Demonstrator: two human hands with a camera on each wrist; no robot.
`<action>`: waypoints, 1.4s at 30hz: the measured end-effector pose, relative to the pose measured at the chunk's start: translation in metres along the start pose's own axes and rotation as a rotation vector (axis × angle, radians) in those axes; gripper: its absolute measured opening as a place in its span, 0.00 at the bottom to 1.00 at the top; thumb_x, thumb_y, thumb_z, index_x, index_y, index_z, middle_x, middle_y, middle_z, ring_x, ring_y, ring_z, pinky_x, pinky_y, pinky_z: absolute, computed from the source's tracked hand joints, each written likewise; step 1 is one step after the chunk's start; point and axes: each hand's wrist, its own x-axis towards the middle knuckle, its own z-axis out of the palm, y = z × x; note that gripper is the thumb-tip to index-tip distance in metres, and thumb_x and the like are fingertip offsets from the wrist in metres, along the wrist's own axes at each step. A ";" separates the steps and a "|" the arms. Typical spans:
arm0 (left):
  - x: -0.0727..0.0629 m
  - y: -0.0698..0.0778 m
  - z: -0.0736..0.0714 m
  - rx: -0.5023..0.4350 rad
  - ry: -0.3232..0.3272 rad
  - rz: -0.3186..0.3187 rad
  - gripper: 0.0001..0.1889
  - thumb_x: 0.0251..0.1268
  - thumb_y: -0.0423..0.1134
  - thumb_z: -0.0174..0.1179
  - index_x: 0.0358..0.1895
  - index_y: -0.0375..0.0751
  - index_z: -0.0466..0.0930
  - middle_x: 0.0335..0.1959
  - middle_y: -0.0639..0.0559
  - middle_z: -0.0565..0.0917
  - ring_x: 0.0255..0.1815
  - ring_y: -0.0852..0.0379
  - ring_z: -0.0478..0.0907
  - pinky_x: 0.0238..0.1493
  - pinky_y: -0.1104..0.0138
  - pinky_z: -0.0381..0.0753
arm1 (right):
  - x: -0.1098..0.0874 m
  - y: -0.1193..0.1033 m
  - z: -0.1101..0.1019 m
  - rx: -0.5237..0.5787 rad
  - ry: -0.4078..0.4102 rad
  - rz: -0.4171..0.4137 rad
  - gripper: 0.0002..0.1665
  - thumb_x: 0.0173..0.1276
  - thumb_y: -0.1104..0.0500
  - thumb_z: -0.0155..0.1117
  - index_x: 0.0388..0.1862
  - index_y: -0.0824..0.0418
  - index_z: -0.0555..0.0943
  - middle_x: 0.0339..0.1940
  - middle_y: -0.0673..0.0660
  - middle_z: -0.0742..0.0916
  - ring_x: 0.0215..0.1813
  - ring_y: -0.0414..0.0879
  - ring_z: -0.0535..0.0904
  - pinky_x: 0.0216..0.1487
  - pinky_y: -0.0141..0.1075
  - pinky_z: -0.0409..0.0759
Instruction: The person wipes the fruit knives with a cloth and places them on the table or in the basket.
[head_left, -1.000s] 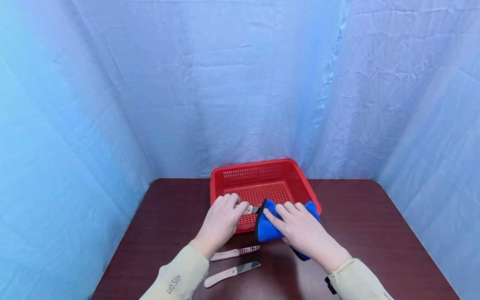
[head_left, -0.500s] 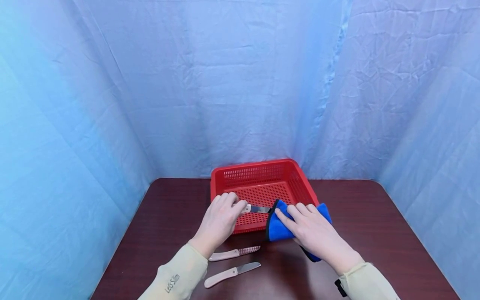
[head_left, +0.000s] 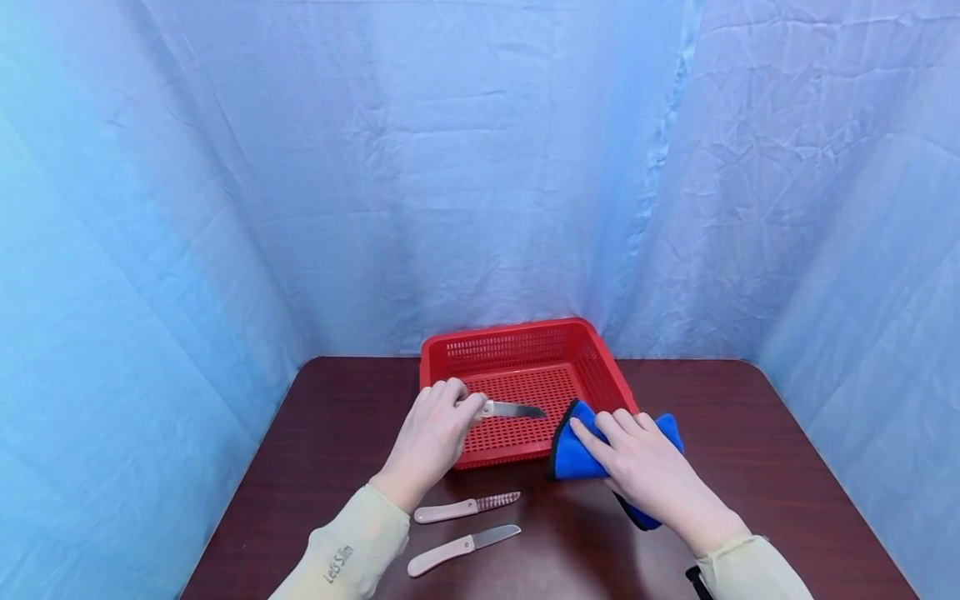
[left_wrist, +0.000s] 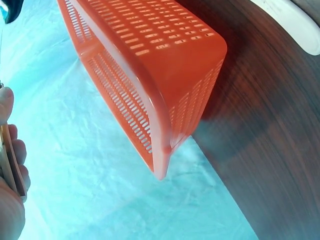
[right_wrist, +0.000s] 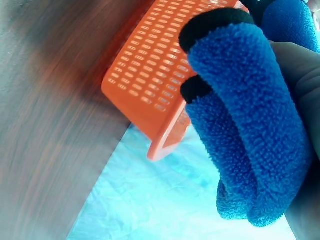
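Over the front left of the red basket [head_left: 498,456], my left hand [head_left: 429,429] grips a knife [head_left: 517,410] by its pale handle, blade pointing right. Beside it, my right hand [head_left: 645,467] holds a folded blue cloth [head_left: 576,450] with black edging. A gap separates the knife tip from the cloth. In the right wrist view the fluffy cloth [right_wrist: 250,110] is doubled over in the hand. At the left wrist view's edge, fingers [left_wrist: 20,150] curl round the handle. Two more knives lie on the table: one with a patterned blade [head_left: 468,507], one with a plain blade [head_left: 465,550].
The dark wooden table [head_left: 337,433] carries the basket near its back edge. Blue curtains [head_left: 480,167] hang behind and at both sides. Both lying knives are in front of the basket, close to the left forearm [head_left: 352,542].
The right hand has moved right with the cloth, and the left hand slightly left with the knife. The blade, at first mostly covered by the cloth, now shows to its tip.
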 end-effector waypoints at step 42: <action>0.074 -0.026 0.045 -0.804 -0.390 -1.009 0.10 0.76 0.39 0.59 0.54 0.40 0.80 0.45 0.44 0.84 0.33 0.55 0.78 0.32 0.63 0.79 | -0.067 -0.029 0.063 0.197 -0.095 -0.013 0.46 0.49 0.45 0.85 0.67 0.54 0.80 0.47 0.51 0.78 0.45 0.46 0.71 0.38 0.39 0.72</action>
